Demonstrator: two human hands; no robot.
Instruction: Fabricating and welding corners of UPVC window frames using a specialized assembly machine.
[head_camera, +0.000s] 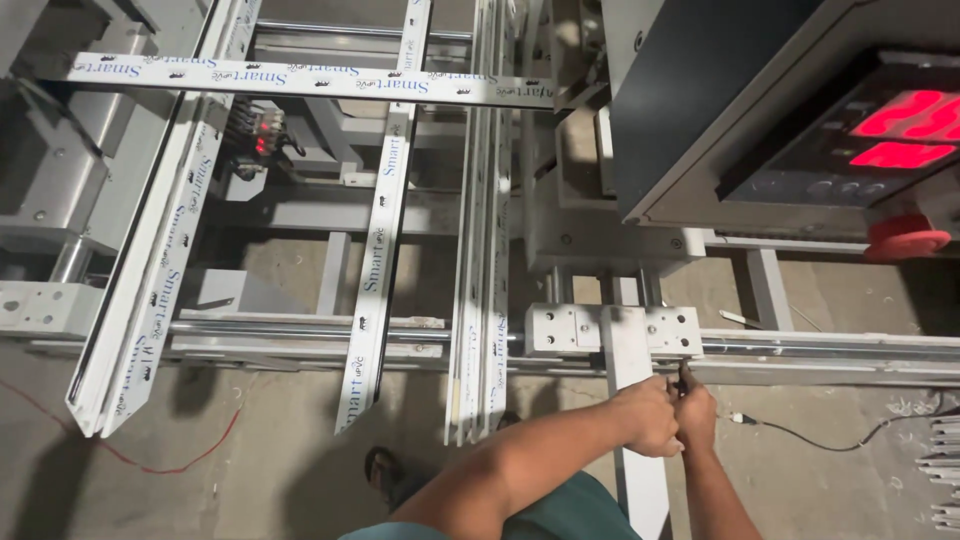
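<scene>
My left hand (648, 415) reaches across from the lower left, fingers curled at the right edge of a white upright bar (628, 350); what it grips is hidden. My right hand (698, 415) is pressed against it and is closed on a small dark handle (684, 376). This handle sticks up just below a white clamp block (560, 330) on the machine's rail (830, 348).
Several long white window profiles (378, 260) lie on the grey machine frame, one (300, 82) across the top. A dark control box with a red display (900, 125) and a red knob (905, 242) sits at right. A red wire (150, 465) and black cable (850, 438) run over the concrete floor.
</scene>
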